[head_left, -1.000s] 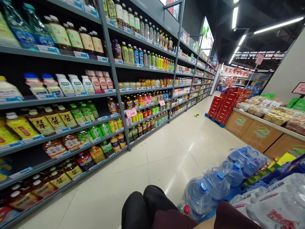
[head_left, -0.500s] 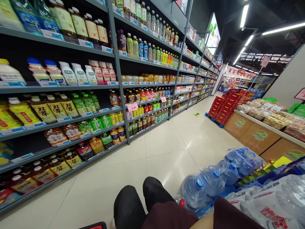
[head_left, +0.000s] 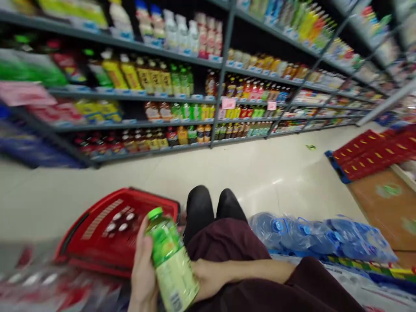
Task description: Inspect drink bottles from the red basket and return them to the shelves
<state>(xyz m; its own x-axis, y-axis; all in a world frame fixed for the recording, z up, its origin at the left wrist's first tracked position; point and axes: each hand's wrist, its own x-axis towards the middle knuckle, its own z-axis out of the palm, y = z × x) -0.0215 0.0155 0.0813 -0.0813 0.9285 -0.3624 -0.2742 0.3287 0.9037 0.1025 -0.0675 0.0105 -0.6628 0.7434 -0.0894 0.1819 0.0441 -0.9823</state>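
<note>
A bottle of green drink point(head_left: 173, 264) with a green cap and a pale green label is tilted in front of my lap. Wrapped round its left side is my left hand point(head_left: 144, 271), thumb near the upper label. My right hand point(head_left: 208, 277) lies at the bottle's lower right side, with its fingers hidden behind it; I cannot tell whether it grips the bottle. Just beyond the bottle, on the left, sits a red shopping basket point(head_left: 97, 225) with several white-capped bottles point(head_left: 120, 221) in it.
Long shelves point(head_left: 156, 149) of bottled drinks run across the far side of the tiled floor point(head_left: 260, 173). Large water jugs point(head_left: 292, 234) in plastic wrap stand to my right. Red cartons point(head_left: 373, 151) on a blue pallet are farther right. Blurred wrapped packs point(head_left: 42, 286) lie at the lower left.
My view has turned down and to the left. Both hands and the green bottle have come into view, and the red basket, only a corner before, now shows largely.
</note>
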